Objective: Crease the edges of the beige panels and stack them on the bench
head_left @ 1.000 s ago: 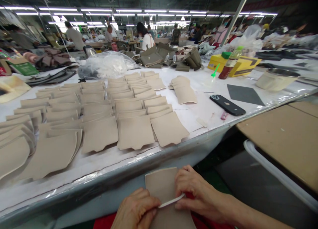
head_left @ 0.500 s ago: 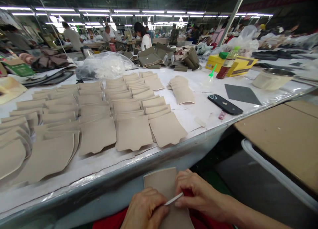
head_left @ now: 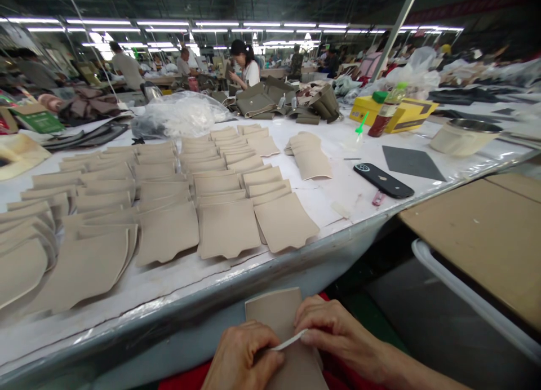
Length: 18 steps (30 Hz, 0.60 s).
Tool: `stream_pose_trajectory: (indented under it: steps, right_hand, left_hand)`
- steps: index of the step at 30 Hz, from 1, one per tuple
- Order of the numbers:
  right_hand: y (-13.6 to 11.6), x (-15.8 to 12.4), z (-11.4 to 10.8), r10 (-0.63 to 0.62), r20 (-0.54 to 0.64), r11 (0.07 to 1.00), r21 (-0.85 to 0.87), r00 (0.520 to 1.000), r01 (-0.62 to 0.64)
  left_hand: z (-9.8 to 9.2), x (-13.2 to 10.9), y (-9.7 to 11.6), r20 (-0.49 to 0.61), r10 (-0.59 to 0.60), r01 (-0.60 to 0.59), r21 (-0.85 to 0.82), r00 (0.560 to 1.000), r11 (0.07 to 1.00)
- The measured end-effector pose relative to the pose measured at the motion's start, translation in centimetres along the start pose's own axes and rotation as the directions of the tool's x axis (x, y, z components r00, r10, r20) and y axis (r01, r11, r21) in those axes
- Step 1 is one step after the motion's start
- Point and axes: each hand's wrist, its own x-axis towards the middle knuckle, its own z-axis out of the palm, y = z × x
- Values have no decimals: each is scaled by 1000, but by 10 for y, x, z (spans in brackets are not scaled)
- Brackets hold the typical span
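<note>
Below the table's front edge, both my hands hold a beige cut piece (head_left: 273, 310) over my lap. My left hand (head_left: 245, 356) is closed on its lower left part. My right hand (head_left: 333, 328) is closed on its right side. Between the two hands a thin white strip (head_left: 289, 341) is pinched, lying across the piece. Rows of several overlapping beige cut pieces (head_left: 169, 187) cover the white table (head_left: 177, 283) above my hands.
A small stack of beige pieces (head_left: 310, 156), a black phone (head_left: 384, 180), a grey sheet (head_left: 412, 163), a white bowl (head_left: 462, 136), a yellow box (head_left: 399, 111) and a bottle (head_left: 382, 111) lie on the right. A brown board (head_left: 482, 232) stands at right. People work at tables behind.
My hands have shifted slightly with the piece and the white strip; the strip's visible span between them changes in length. The view drifted a little.
</note>
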Motion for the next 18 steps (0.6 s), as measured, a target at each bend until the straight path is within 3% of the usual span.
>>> stream_pose_trajectory:
  steps: [8,13,18]
  right_hand:
    - [3,-4,-4,-38,-38,990,-135,999,33]
    - [-7,2,-10,-32,47,983,-177,998,40]
    - [-31,19,2,-56,211,913,-385,976,136]
  left_hand:
    - [-15,-9,-4,-19,-93,93,-24,995,995]
    - [-20,-14,-4,-20,-83,83,7,996,997]
    - [-16,-10,1,-43,-15,16,19,999,1000]
